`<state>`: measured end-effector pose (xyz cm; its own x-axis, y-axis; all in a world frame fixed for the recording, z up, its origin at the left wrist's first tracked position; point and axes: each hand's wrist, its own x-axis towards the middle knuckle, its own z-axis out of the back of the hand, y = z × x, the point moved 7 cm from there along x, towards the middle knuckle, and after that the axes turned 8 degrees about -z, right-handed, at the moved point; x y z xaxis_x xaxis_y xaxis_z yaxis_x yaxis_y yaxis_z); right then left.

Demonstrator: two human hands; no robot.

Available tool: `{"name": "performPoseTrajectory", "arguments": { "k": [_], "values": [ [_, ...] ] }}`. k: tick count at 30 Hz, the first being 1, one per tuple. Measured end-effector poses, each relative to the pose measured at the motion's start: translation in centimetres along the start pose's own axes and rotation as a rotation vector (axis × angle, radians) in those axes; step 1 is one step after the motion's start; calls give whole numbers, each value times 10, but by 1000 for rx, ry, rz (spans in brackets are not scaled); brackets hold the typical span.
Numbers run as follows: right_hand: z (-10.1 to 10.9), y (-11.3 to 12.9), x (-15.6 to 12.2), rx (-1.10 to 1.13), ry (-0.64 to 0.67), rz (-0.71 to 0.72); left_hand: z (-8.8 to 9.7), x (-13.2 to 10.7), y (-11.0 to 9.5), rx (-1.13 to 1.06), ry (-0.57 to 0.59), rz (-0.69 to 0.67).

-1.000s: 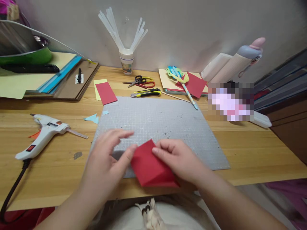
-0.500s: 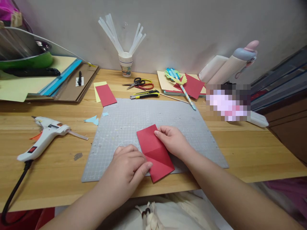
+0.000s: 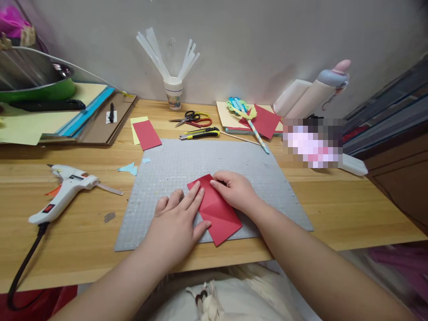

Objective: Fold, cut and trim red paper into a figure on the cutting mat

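A creased red sheet of paper (image 3: 219,211) lies at a slant on the grey cutting mat (image 3: 160,174), its lower corner close to the table's front edge. My left hand (image 3: 179,218) rests on its left side, with fingers spread and two fingertips pressing on the upper part. The left thumb touches the paper lower down. On the upper right edge, my right hand (image 3: 234,189) pinches the sheet between thumb and curled fingers, some of which are hidden behind the hand.
A white glue gun (image 3: 67,189) lies at left, blue paper scraps (image 3: 129,168) beside the mat. Behind are red paper (image 3: 149,134), scissors (image 3: 187,118), a yellow-black cutter (image 3: 200,133), paper cups (image 3: 174,96) holding white sticks, and a paper flower (image 3: 249,118).
My left hand's fingers have stretched out and moved up onto the upper part of the red paper. The right hand keeps its pinch at the edge, and the view has shifted slightly.
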<state>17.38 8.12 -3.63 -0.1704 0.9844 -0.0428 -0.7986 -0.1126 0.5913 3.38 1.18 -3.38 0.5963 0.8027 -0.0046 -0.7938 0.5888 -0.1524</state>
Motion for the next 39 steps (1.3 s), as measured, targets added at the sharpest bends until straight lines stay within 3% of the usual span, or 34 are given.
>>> {"name": "performPoseTrajectory", "arguments": {
  "k": [7,14,21,28,37,39],
  "values": [
    [0,-2,1,-14,2,-22,-4,-6,-4,3,68,-237],
    [0,-2,1,-18,-16,-26,1,-17,-8,-69,43,-389],
    [1,-2,1,-22,-26,-34,4,-31,-22,-115,89,-459],
    [2,-1,0,-33,-34,-43,7,-34,-25,-138,69,-505],
    [1,-3,0,-10,-47,-42,7,-41,-31,-115,145,-575],
    [2,-4,1,6,-66,-55,11,-43,-30,-167,105,-592]
  ]
}}
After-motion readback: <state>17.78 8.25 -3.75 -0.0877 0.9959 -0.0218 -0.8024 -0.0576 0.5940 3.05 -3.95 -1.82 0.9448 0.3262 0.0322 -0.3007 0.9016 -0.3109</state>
